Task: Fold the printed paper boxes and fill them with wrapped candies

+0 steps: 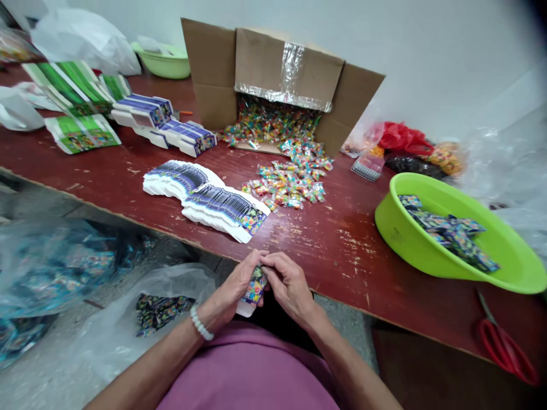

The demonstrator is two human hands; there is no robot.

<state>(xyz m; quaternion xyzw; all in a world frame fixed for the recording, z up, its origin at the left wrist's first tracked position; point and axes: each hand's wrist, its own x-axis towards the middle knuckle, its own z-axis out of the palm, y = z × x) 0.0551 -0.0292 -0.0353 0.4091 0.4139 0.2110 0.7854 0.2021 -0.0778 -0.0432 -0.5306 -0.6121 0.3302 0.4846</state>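
A printed card packet (255,287) is held below the red-painted table (354,285) edge, pinched by the curled fingers of the left hand (231,290) and right hand (290,285). Stacked printed cards (205,196) are noted at 11 o'clock, wrapped sweets (286,182) at 12 o'clock, and a green basin (384,216) at 3 o'clock.

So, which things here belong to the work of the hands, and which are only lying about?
Work: left hand, right hand, small printed packet, green basin of packets, packets in the clear bag.
Lying about: red-handled scissors, red plastic bag, far green basin.
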